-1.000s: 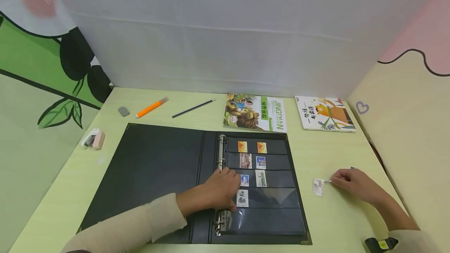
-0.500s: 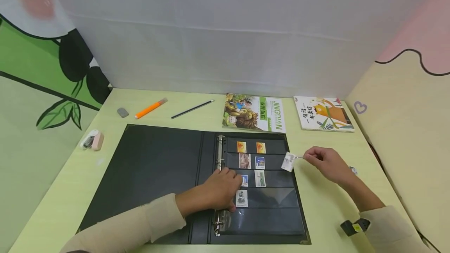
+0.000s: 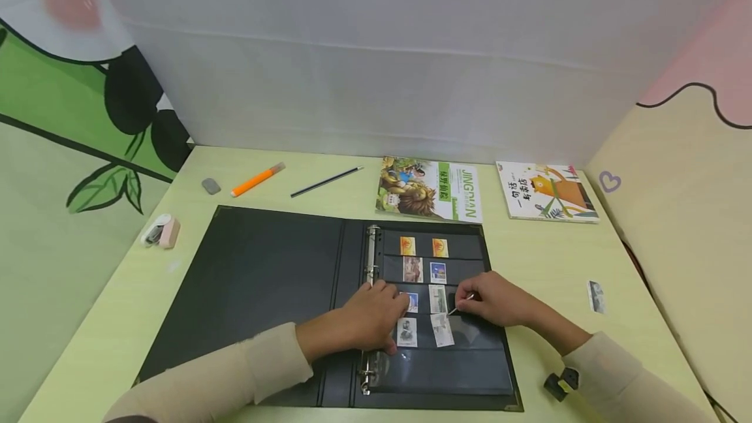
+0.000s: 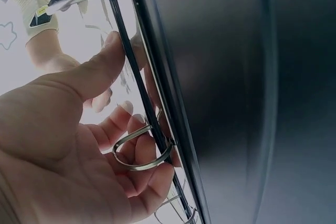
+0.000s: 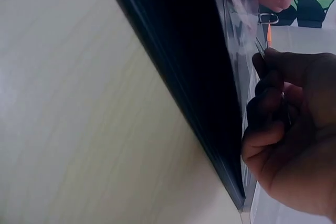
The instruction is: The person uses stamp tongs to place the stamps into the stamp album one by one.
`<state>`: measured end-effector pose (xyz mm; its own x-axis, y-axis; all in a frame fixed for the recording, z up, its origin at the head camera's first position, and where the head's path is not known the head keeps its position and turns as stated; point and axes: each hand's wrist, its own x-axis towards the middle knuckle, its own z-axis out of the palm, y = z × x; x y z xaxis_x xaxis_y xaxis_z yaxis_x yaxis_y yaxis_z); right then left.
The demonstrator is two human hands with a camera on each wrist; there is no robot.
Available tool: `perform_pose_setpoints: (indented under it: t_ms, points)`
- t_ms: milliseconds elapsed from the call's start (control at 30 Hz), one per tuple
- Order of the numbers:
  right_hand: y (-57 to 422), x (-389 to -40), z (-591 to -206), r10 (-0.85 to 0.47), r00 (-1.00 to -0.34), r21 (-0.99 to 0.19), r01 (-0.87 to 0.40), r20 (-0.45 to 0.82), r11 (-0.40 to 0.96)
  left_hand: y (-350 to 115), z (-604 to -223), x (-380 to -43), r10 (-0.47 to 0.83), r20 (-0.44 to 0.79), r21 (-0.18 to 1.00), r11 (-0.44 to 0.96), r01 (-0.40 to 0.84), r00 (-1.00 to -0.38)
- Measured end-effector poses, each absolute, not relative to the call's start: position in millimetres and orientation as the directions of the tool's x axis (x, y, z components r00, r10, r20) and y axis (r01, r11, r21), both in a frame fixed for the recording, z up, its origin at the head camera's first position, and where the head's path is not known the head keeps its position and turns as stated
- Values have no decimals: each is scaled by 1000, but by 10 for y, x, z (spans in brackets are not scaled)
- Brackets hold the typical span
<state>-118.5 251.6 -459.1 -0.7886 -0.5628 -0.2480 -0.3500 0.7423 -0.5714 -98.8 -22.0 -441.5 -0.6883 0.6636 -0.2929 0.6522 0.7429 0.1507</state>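
A black ring binder (image 3: 282,266) lies spread on the table, its right side bearing a black pocket page (image 3: 440,371) with several small stamps in rows. My right hand (image 3: 493,299) pinches a pair of metal tweezers (image 3: 452,311), also seen as thin tips in the right wrist view. At those tips, a pale stamp (image 3: 442,331) lies slightly tilted over the fourth row, right of a grey portrait stamp (image 3: 407,332). My left hand (image 3: 373,315) rests on the page's inner edge beside the metal rings (image 4: 142,150), fingers loosely bent and thumb apart from them.
One loose stamp (image 3: 596,297) lies on the table at right. Two books, a lion-covered one (image 3: 429,189) and a bear-covered one (image 3: 546,192), lie behind the binder. Farther left are a pencil (image 3: 326,181), an orange marker (image 3: 257,180), a grey eraser (image 3: 211,186) and a pink-white object (image 3: 161,232).
My right hand has carried the stamp in the tweezers leftward from the table at right onto the page's fourth row. The left hand has stayed in place.
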Motion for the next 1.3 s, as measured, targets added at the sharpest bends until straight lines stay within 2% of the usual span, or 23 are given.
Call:
perform_pose_setpoints:
  t_ms: [333,400,500,667,800,933,1033,1167,1300]
  points:
    - [2597,-1158,-4560,-602,-749,-591,-362,-276,721,-190,-4406,-999,674,-293,121,729,673,-678]
    - [2630,-1148,-4569,-594,-758,-592,-357,-268,723,-184,-4407,-994,676,-292,115,727,676,-677]
    - [2758,-1138,-4549,-531,-809,-587,-309,-251,748,-196,-4431,-952,684,-247,95,722,686,-686]
    - [3358,-1130,-4407,-325,-931,-559,-183,-166,809,-304,-4450,-781,729,-136,67,683,728,-671]
    - [4111,-1045,-4322,-155,-973,-525,-44,-169,850,-381,-4426,-659,754,-190,113,653,749,-629]
    - [4759,-921,-4349,-24,-966,-479,106,-257,871,-380,-4418,-593,751,-235,113,652,750,-617]
    - [5055,-857,-4424,17,-944,-443,170,-329,880,-347,-4428,-571,733,-256,84,667,740,-631]
    - [5212,-833,-4522,35,-927,-413,200,-373,888,-322,-4457,-548,716,-277,75,681,728,-641]
    - [5201,-880,-4567,36,-927,-394,194,-374,899,-314,-4477,-517,690,-252,73,713,697,-679]
